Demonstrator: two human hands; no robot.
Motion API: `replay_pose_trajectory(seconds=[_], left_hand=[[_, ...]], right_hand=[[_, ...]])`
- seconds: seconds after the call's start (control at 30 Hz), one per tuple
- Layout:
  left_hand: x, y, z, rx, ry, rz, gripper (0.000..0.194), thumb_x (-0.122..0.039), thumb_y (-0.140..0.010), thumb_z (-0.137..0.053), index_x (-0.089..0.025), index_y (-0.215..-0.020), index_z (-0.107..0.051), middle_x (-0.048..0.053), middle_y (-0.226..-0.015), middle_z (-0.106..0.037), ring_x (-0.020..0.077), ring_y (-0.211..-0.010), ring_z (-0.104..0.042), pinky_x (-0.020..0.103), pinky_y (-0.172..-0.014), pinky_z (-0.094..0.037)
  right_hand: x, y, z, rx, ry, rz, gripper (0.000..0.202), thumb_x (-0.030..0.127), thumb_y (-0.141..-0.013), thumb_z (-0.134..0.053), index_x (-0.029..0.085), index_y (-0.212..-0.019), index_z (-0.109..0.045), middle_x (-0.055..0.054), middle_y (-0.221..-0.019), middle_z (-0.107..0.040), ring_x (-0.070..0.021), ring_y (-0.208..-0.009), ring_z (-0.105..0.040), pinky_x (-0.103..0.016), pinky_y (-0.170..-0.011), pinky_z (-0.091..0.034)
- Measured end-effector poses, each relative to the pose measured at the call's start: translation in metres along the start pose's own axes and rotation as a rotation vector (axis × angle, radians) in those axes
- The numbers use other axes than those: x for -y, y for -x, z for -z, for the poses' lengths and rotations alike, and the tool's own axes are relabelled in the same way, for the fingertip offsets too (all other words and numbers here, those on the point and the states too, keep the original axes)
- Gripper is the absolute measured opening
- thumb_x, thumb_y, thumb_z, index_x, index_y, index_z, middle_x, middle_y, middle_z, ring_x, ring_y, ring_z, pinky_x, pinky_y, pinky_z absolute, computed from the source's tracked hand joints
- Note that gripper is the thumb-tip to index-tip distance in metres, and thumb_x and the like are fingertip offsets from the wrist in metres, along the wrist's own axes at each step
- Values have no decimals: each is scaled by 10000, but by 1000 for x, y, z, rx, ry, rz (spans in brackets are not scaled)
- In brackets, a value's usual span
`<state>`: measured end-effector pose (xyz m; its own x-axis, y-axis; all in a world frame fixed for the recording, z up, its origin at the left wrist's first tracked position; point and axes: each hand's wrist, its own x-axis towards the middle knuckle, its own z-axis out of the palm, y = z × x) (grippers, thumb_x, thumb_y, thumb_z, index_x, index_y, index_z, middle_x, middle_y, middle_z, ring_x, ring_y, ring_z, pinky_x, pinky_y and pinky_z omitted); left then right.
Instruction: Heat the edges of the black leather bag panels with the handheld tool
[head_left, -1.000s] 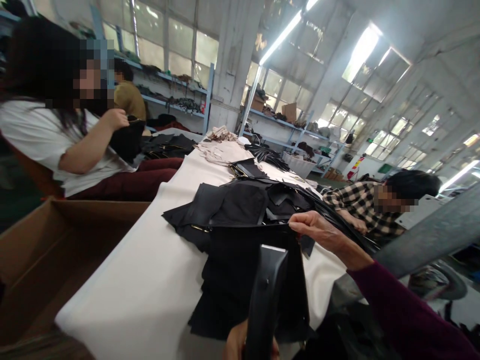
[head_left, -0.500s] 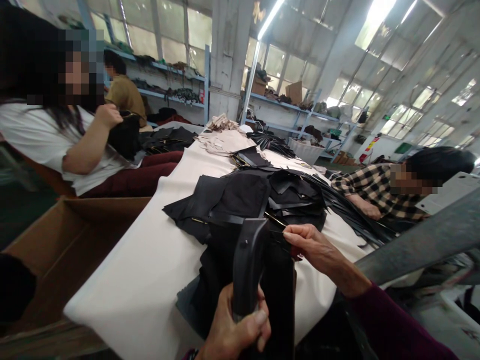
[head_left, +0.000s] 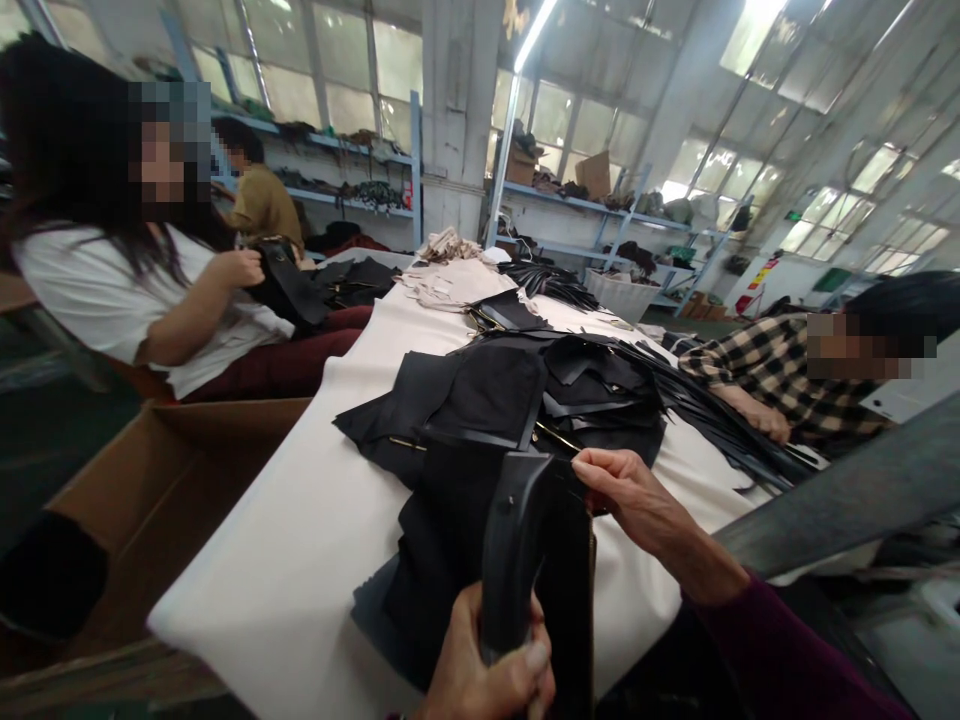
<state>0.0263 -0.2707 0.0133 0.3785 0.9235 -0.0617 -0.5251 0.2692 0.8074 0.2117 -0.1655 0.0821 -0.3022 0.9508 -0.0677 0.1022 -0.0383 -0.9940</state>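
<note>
My left hand (head_left: pixel 491 665) is closed around the lower part of a curved, smooth black piece (head_left: pixel 514 540) with a flat top end and a small shiny dot. Whether it is stiff or folded material I cannot tell. A black fabric panel (head_left: pixel 571 590) hangs behind and to the right of it, with a brownish line along its right edge. My right hand (head_left: pixel 626 495) pinches the upper right corner of that panel between thumb and fingertips. Just beyond lies a pile of black panels (head_left: pixel 480 395), some with gold-coloured zips.
The work table (head_left: pixel 277 520) has a white cover. Black strips (head_left: pixel 705 420) and beige pieces (head_left: pixel 442 285) lie farther back. A cardboard box (head_left: pixel 142 490) stands left. Co-workers sit on both sides. A grey metal bar (head_left: pixel 840 500) slants across the right.
Both hands have shifted slightly, the left with the curved black piece moving a little right and down. The view has shifted a little. The co-worker at left has lowered the black piece they hold.
</note>
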Motion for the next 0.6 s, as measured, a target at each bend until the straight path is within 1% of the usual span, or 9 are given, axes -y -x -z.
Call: replay_pose_trajectory(seconds=[0.1,0.2,0.3,0.4,0.5,0.6], left_hand=[[-5,-7,3,-41,-69,-93,412,-495,-689,-716,-164,-831,-516,-61,-519,-485,57,-380,-450,194,-415,-277],[-5,-6,8,-107,-93,-115,424,-520,-690,-704,-162,-816,-515,-64,-489,-474,55,-367,-435,194,-416,-261],[-4,-1,13,-186,-117,-123,444,-544,-688,-700,-161,-819,-518,-57,-479,-488,61,-365,-440,196,-419,-263],[-6,4,19,-241,-131,-148,433,-544,-696,-698,-162,-802,-523,-54,-465,-496,61,-359,-441,195,-421,-279],[-9,9,21,-267,-122,-165,424,-541,-699,-700,-167,-798,-528,-50,-450,-509,59,-354,-437,192,-422,-301],[-13,15,24,-314,-97,-190,419,-532,-691,-711,-173,-809,-531,-45,-447,-523,61,-355,-438,188,-416,-317]], right_hand=[[-5,3,3,-53,-122,-65,372,487,-724,-723,153,-642,-579,61,-513,-441,-59,-446,-364,-192,-447,-291],[-8,3,4,-56,-199,-105,378,469,-707,-746,153,-620,-557,71,-507,-410,-49,-443,-340,-182,-441,-273],[-8,1,3,-39,-216,-122,370,460,-707,-750,154,-629,-558,68,-520,-416,-50,-445,-338,-184,-438,-276],[-4,-3,6,-70,-180,-119,364,449,-699,-754,160,-616,-550,63,-531,-435,-55,-448,-356,-190,-432,-293],[9,-12,17,-191,-38,-45,342,428,-684,-752,166,-595,-551,47,-545,-471,-75,-453,-413,-209,-429,-336],[37,-26,37,-360,99,94,300,396,-638,-763,171,-606,-568,32,-552,-511,-108,-463,-466,-240,-439,-374]])
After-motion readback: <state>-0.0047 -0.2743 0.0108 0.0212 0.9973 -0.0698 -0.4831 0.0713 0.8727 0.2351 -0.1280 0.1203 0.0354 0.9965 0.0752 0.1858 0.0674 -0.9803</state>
